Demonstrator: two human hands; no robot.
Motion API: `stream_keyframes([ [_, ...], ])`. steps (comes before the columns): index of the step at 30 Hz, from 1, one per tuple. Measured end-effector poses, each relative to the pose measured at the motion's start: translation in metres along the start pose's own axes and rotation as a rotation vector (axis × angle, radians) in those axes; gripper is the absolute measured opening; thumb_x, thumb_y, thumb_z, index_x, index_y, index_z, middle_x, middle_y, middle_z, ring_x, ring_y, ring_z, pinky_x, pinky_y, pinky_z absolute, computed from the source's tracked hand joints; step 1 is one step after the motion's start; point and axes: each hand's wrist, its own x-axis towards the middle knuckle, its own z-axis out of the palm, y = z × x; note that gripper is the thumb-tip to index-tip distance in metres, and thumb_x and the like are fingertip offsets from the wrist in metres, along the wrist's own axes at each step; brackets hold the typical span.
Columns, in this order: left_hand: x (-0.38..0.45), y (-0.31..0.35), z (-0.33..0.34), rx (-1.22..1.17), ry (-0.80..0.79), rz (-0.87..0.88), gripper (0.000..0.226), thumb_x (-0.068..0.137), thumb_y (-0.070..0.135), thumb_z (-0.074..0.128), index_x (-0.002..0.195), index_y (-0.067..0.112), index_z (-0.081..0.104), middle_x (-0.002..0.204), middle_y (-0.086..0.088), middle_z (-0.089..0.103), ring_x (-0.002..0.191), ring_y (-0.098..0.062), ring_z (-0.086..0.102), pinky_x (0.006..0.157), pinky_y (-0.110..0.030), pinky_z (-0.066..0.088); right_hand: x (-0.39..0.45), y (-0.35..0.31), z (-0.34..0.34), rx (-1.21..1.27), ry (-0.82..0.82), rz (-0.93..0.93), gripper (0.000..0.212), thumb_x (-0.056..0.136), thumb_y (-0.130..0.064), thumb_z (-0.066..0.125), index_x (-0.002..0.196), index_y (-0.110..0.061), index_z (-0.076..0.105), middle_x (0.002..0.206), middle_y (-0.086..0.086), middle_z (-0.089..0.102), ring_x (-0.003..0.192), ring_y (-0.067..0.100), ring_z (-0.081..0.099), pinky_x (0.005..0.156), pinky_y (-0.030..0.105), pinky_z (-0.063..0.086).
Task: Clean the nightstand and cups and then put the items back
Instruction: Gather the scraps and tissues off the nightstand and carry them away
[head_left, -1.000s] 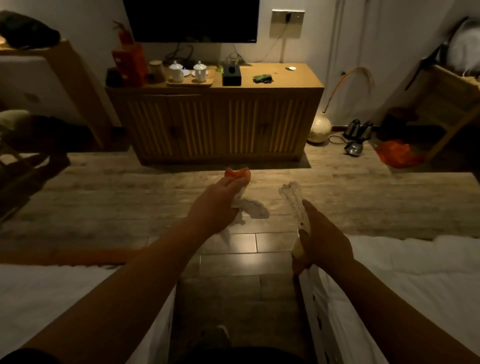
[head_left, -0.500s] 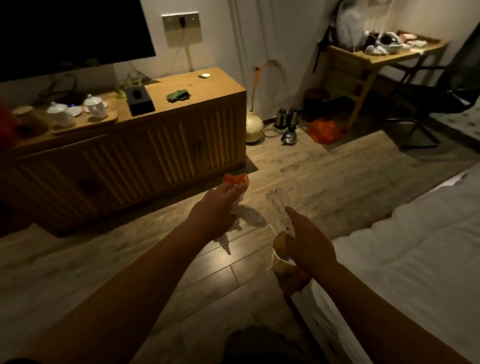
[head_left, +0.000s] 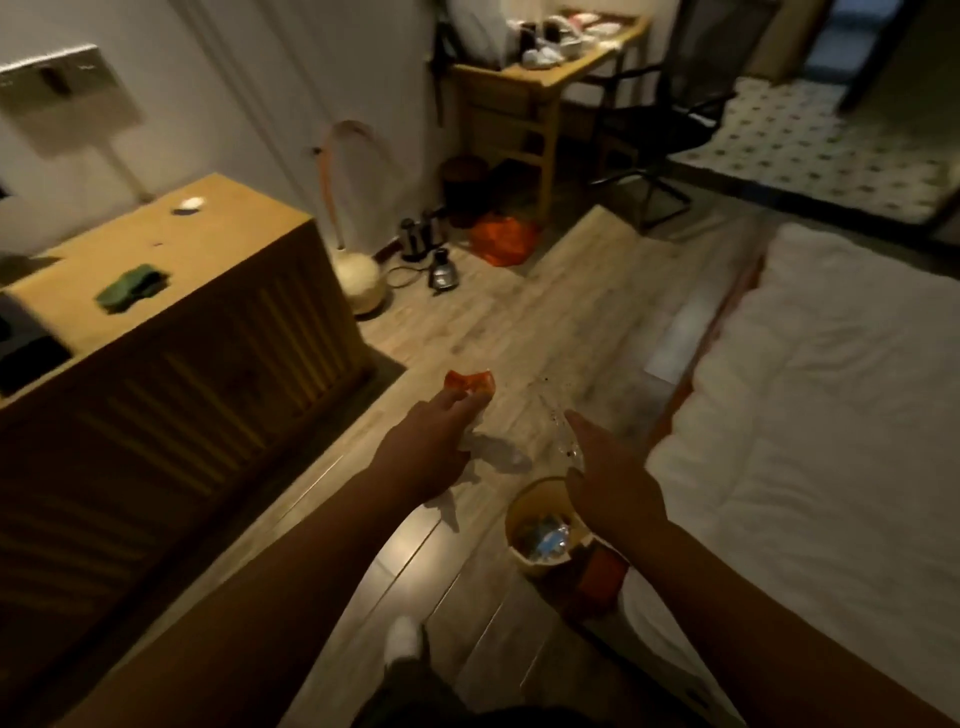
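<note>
Crumpled orange wrapper (head_left: 469, 383) and white tissue pinched in left hand (head_left: 423, 457); right hand (head_left: 610, 480) grips clear crinkled plastic (head_left: 558, 434).

Dim room here: a wooden cabinet (head_left: 171, 364) on the left with a green cloth (head_left: 130, 292) on top, kettles (head_left: 431, 249) and an orange bag (head_left: 503, 238) on the floor, a desk (head_left: 540, 88) and office chair (head_left: 675, 119) behind, white bed (head_left: 831, 389) on the right.
</note>
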Motion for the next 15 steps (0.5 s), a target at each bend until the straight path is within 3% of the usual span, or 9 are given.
stream_keyframes([
  [8,0.119,-0.022,0.023,-0.025,-0.188,0.355,0.079,0.082,0.029,0.063,0.144,0.046,0.017,0.151,0.005,0.030,0.115,-0.023,0.047,0.084,-0.038,0.049,0.050,0.005,0.017,0.064,0.175,0.348,0.061,0.093,-0.042,0.050,0.144,-0.046,0.016,0.146,-0.007,0.040,0.124,0.019,0.047,0.096,0.037,0.045],
  [15,0.172,-0.020,0.034,-0.059,-0.252,0.474,0.073,0.085,0.026,0.061,0.147,0.038,0.025,0.151,0.002,0.032,0.118,-0.024,0.047,0.091,-0.040,0.047,0.061,0.005,0.039,0.080,0.291,0.488,0.061,0.092,-0.042,0.048,0.142,-0.050,0.014,0.142,-0.008,0.045,0.119,0.018,0.051,0.092,0.035,0.044],
])
